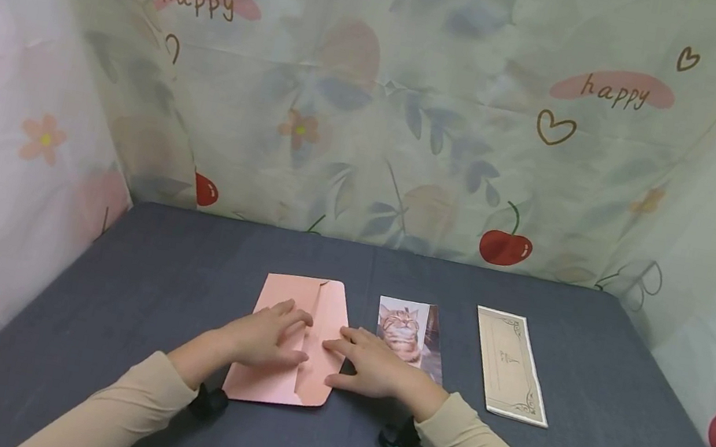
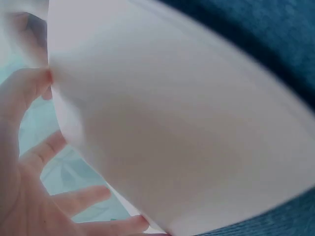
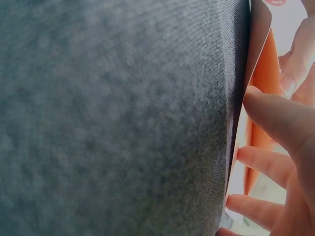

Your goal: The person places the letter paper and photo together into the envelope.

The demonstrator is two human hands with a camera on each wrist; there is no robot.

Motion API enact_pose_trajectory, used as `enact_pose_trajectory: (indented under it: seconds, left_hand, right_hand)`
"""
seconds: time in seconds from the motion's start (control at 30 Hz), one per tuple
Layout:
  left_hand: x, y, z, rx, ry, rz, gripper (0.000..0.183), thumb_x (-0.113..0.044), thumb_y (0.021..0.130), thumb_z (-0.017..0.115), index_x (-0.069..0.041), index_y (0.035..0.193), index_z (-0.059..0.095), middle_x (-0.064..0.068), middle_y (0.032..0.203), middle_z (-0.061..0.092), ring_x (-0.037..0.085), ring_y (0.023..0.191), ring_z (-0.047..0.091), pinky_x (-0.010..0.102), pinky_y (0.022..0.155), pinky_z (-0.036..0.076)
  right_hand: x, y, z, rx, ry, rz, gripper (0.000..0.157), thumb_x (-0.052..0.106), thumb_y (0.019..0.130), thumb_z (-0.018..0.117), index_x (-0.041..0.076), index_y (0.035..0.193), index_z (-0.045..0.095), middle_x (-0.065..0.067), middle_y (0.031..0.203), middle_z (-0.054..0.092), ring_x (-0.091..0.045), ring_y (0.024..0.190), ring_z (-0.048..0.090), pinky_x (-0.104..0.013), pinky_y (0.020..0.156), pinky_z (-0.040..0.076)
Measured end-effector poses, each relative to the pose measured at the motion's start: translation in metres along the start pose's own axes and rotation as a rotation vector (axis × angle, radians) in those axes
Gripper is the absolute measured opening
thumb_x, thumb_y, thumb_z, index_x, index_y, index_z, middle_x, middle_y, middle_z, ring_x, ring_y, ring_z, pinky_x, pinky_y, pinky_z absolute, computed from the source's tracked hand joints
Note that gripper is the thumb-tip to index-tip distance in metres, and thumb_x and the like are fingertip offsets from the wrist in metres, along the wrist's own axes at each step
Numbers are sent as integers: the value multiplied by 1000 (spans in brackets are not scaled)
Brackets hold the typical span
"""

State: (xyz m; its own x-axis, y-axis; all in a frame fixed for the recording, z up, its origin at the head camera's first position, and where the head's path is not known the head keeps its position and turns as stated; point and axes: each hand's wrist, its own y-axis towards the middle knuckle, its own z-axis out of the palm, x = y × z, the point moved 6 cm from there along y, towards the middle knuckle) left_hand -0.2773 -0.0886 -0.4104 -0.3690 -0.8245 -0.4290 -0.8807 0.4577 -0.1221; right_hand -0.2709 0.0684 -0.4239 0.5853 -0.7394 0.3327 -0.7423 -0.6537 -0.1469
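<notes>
Head: left grip, right grip spread; both touching envelope

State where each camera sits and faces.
Head: worn on the head, facing forward and down at the pink envelope; left hand, right hand and sleeves show.
Left wrist: on that wrist, facing the envelope's broad face; both hands partly show, at left.
Right wrist: on that wrist, facing mostly dark tablecloth; both hands partly show, at right.
Both wrist views share the envelope and both hands.
</notes>
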Motion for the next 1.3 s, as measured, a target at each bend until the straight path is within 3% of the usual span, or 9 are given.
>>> enact_pose_trajectory:
  seconds: [0.37, 0.6, 0.93, 1.3]
  left_hand:
    - [1, 0, 0, 24, -6, -1, 49, -44, 85, 62, -21, 125, 48, 18, 144, 39, 38, 129, 43, 57, 98, 40]
    - [0, 1, 0, 19, 9, 3, 46, -44, 85, 63, -22, 124, 49, 17, 143, 41, 39, 125, 46, 57, 97, 41]
    - [-1, 3, 3, 8, 18, 13, 44, -42, 85, 64, -21, 121, 50, 20, 140, 43, 39, 126, 46, 58, 106, 31]
    - [-1, 5, 5, -3, 47, 24, 44, -43, 83, 66, -21, 119, 52, 17, 133, 49, 34, 118, 54, 56, 105, 32]
  right_hand:
    - [0, -1, -1, 3, -4, -1, 56, 43, 87, 61, 17, 135, 49, -19, 147, 38, -39, 137, 33, -54, 110, 28]
    - [0, -1, -2, -3, -4, -4, 55, 43, 88, 60, 16, 135, 49, -18, 146, 38, -38, 136, 34, -53, 109, 29]
    - [-2, -2, -4, -21, -18, -34, 54, 41, 88, 60, 13, 133, 51, -18, 145, 40, -35, 134, 38, -51, 108, 32]
    - [-2, -8, -16, -102, 44, -101, 50, 34, 88, 61, 8, 130, 53, -20, 140, 46, -35, 131, 43, -52, 106, 34]
